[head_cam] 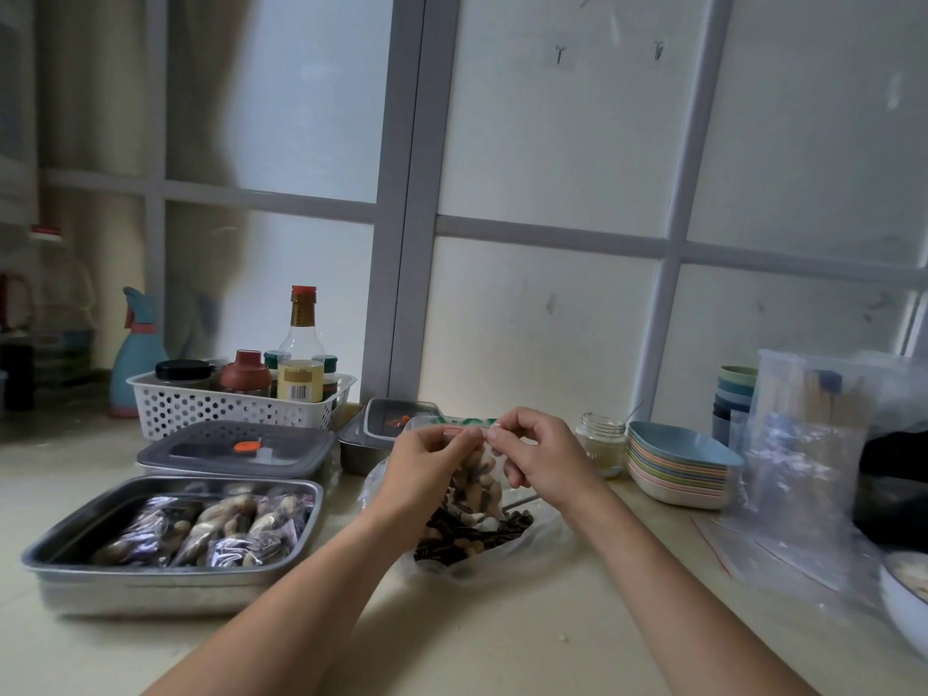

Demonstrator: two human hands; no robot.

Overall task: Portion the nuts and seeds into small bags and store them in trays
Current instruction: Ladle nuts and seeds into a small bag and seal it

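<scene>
Both the left hand [427, 457] and right hand [540, 457] pinched the top of a small bag [479, 482] of nuts above the desk [502, 630].

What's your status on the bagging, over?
Left hand and right hand pinch small bag top, peanuts inside. Steel tray left, part filled. Nothing blocking.

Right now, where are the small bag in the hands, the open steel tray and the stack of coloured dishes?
small bag [479, 487]: head view, its clear middle over the peanuts.
open steel tray [150, 592]: head view, its front wall.
stack of coloured dishes [675, 477]: head view, the side of the stack.
</scene>
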